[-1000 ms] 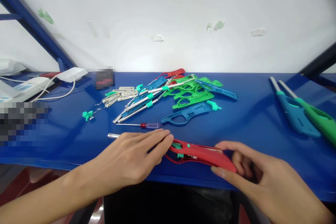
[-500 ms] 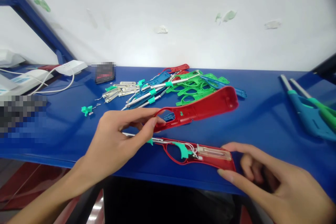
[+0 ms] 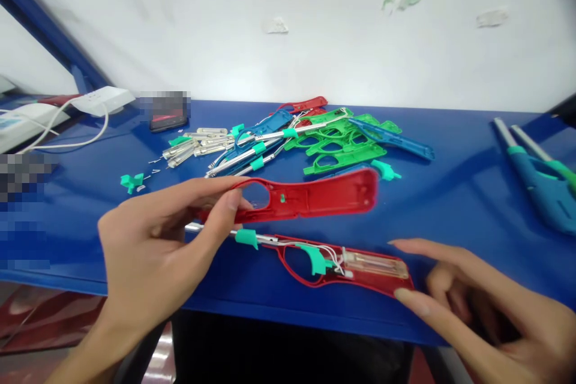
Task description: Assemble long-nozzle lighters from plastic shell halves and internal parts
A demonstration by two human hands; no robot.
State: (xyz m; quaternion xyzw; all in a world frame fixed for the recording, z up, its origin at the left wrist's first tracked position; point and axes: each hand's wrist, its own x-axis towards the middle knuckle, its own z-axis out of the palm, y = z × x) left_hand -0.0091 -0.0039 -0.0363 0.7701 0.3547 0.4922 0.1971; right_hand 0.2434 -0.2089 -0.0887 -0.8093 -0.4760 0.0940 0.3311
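Note:
Between its thumb and fingers, my left hand point(image 3: 153, 246) pinches a red lighter handle half point(image 3: 328, 195) by its looped end, hollow side facing me. Below it on the table lies the matching red lighter half point(image 3: 375, 285), filled with a clear fuel tank point(image 3: 378, 264), white wires and a teal trigger point(image 3: 317, 259). A metal tube with a teal collar point(image 3: 246, 237) extends from it to the left, partly behind my left hand. My right hand point(image 3: 490, 312) has its thumb at the right end of this lower half, forefinger stretched out and apart from it.
Behind are green handle halves point(image 3: 346, 159), a blue one point(image 3: 396, 141), metal tubes point(image 3: 243, 159) and clear tanks point(image 3: 184, 153). Teal pieces point(image 3: 132, 182) lie about. Lighters point(image 3: 535, 180) stand at right; a phone point(image 3: 168, 117) and a white power strip point(image 3: 103, 100) at left.
The held red half has moved left and turned more level. My right forefinger has come away from the lower half. A teal piece shows behind, where the red half covered it.

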